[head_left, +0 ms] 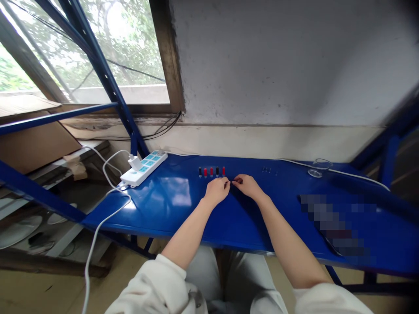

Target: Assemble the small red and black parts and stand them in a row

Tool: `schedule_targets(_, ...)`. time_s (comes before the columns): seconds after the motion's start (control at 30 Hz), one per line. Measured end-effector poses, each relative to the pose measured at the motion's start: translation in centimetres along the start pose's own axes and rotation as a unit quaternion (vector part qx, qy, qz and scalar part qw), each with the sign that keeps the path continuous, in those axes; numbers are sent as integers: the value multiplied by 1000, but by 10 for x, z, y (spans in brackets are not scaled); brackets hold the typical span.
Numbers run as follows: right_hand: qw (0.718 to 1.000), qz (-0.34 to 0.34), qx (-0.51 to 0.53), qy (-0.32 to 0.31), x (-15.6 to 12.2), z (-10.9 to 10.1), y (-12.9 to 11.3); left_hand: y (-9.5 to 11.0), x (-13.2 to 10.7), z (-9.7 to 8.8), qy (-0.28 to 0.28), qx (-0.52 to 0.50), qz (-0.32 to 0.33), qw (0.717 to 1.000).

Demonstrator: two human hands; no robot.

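My left hand and my right hand face each other just above the blue tabletop, fingertips almost meeting. Both are closed in a pinch. A tiny dark piece shows at the right fingertips; its kind is too small to make out, and whatever the left fingers hold is hidden. Just beyond my left hand stands a row of several small cylinders, among them a black one and a red one, with paler lower ends. Several tiny pieces lie farther right, too small to name.
A white power strip with a plugged-in adapter lies at the left, its cable hanging over the edge. A clear round container is at the back right. Blue frame posts flank the table; a pixelated patch covers something at right.
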State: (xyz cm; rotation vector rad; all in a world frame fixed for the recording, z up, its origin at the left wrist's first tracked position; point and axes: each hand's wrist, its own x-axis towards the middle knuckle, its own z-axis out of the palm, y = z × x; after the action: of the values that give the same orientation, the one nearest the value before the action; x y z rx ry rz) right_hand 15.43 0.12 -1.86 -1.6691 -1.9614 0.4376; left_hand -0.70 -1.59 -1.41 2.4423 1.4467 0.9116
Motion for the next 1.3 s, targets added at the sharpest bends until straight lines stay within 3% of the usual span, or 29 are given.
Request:
schedule_targets(0.17, 999, -33, 13, 33, -6, -10, 0, -2, 0, 0, -3, -3, -2, 1000)
schedule_targets(0.7, 998, -64, -18, 16, -5, -5, 2, 1, 0, -5, -43, 36, -20, 998)
schedule_targets(1.03, 998, -63, -24, 13, -5, -4, 1, -1, 0, -2, -27, 24, -9, 999)
schedule_targets(1.3, 997, -69, -23, 12, -6, -4, 1, -2, 1, 3, -12, 29, -36, 999)
